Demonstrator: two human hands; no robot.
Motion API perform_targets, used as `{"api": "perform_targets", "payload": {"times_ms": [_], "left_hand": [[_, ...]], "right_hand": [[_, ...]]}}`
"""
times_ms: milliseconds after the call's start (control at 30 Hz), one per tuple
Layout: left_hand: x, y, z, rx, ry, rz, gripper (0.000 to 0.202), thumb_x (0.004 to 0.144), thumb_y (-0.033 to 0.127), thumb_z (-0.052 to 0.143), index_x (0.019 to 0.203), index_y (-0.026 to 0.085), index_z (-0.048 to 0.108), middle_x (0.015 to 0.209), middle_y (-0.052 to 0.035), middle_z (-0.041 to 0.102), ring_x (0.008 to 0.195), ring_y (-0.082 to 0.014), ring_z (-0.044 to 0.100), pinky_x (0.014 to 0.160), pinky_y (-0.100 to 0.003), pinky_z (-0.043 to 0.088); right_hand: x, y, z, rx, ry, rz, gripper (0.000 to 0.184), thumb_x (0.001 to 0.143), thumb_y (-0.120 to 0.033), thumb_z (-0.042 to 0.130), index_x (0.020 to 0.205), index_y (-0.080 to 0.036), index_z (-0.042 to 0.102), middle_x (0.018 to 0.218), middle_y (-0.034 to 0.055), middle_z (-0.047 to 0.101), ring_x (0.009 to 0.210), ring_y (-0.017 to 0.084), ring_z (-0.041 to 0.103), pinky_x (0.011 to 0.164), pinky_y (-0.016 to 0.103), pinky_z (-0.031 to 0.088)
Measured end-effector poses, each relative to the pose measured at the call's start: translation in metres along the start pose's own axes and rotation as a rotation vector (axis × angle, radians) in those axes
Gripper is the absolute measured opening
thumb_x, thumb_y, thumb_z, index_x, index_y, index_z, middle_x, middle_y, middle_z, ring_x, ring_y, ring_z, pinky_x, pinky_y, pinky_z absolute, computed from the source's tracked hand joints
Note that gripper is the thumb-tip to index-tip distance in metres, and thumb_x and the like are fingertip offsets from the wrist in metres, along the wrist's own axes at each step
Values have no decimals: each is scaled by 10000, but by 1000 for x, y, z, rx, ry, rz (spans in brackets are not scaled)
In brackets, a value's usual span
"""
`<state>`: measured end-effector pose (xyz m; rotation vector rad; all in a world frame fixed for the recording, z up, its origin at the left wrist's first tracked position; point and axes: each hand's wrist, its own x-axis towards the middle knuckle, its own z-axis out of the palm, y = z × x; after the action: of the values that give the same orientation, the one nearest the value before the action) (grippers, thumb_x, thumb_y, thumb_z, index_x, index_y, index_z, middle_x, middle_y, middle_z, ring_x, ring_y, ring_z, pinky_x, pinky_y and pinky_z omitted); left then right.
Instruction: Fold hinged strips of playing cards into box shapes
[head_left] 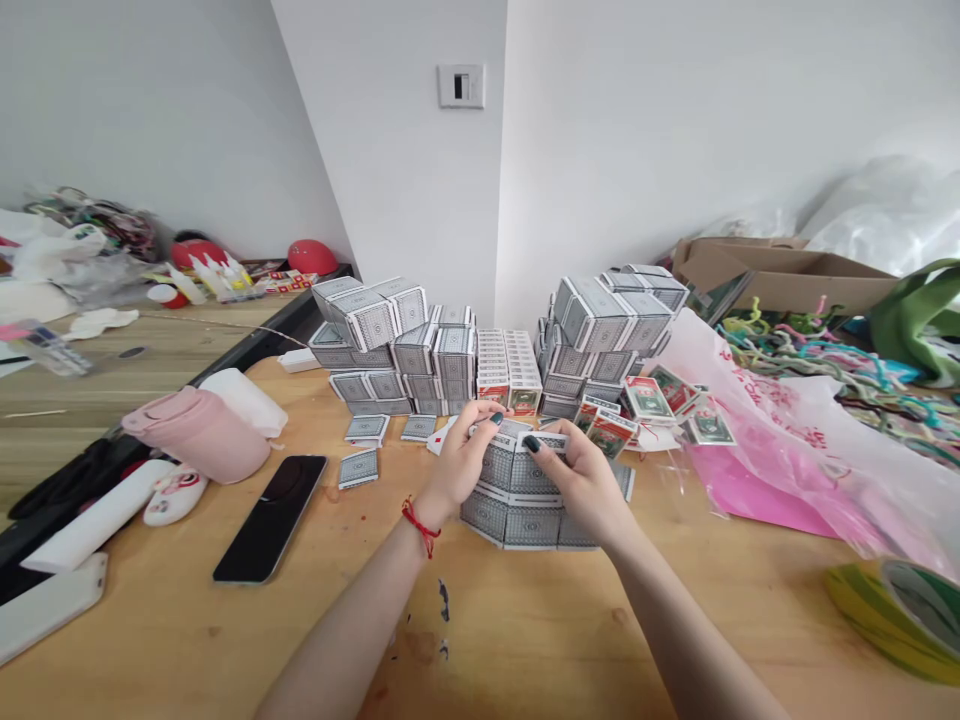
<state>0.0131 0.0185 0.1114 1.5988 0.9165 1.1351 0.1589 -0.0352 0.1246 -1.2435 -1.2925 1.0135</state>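
Observation:
My left hand [459,460] and my right hand [581,482] meet over a low curved stack of grey patterned card decks [525,510] on the wooden table [525,620]. Both hands pinch the top deck [517,436] of that stack between thumb and fingers. A red string bracelet is on my left wrist. Behind the hands stand taller piles of the same grey decks, one on the left [390,345] and one on the right [607,325], with red and white boxed decks [508,370] between them.
A black phone [271,517], a pink pouch [199,432] and white items lie at the left. Loose single decks [366,448] lie near the left pile. A pink plastic bag [780,440], coloured cords [825,365] and a cardboard box [780,272] are on the right.

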Motion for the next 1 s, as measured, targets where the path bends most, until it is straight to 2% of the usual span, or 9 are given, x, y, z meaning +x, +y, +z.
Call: {"api": "perform_targets", "payload": {"times_ms": [67, 133, 267, 400, 567, 833, 1000], "left_hand": [[0, -3, 2, 20, 46, -39, 178, 822, 238, 404, 903, 184, 553, 982, -51, 604, 948, -191, 542, 849, -329, 396], [-1, -6, 4, 53, 119, -6, 159, 801, 214, 425, 879, 181, 559, 945, -44, 601, 927, -185, 541, 834, -319, 403], [-4, -10, 6, 106, 257, 140, 150, 778, 165, 443, 887, 183, 544, 946, -43, 588, 940, -178, 534, 864, -324, 403], [-6, -11, 6, 134, 317, 302, 148, 765, 139, 443, 880, 183, 526, 939, -51, 568, 932, -177, 532, 865, -341, 414], [-7, -9, 6, 152, 331, 423, 127, 760, 125, 433, 843, 182, 511, 930, -54, 549, 931, -181, 527, 859, -361, 421], [-8, -8, 5, 140, 255, 462, 122, 772, 153, 432, 846, 184, 524, 936, -63, 542, 931, -191, 522, 851, -376, 418], [-9, -9, 7, 94, 169, 450, 149, 772, 150, 416, 868, 185, 525, 945, -65, 539, 938, -193, 516, 854, -379, 413]], "right_hand": [[-3, -4, 3, -45, 33, 4, 233, 764, -423, 544, 762, -195, 495, 672, -25, 542, 609, 120, 474, 552, 215, 358], [-5, -6, 6, -52, 65, 19, 252, 752, -432, 549, 711, -194, 478, 612, -37, 496, 563, 112, 435, 518, 208, 331], [-6, -6, 9, -34, 124, 52, 290, 729, -414, 566, 618, -192, 416, 546, -56, 391, 509, 89, 351, 477, 196, 273], [-7, -6, 11, -62, 171, 65, 277, 747, -386, 537, 596, -186, 417, 534, -59, 350, 507, 83, 305, 479, 195, 250], [-8, -9, 11, -110, 167, 58, 254, 747, -352, 526, 589, -181, 424, 568, -50, 374, 545, 88, 325, 502, 196, 249], [-9, -13, 9, -128, 113, 87, 223, 747, -330, 496, 599, -190, 406, 551, -64, 340, 517, 85, 305, 499, 199, 251], [-6, -7, 9, -185, 107, 0, 210, 780, -345, 474, 639, -197, 424, 604, -46, 430, 572, 108, 390, 542, 215, 312]]}}
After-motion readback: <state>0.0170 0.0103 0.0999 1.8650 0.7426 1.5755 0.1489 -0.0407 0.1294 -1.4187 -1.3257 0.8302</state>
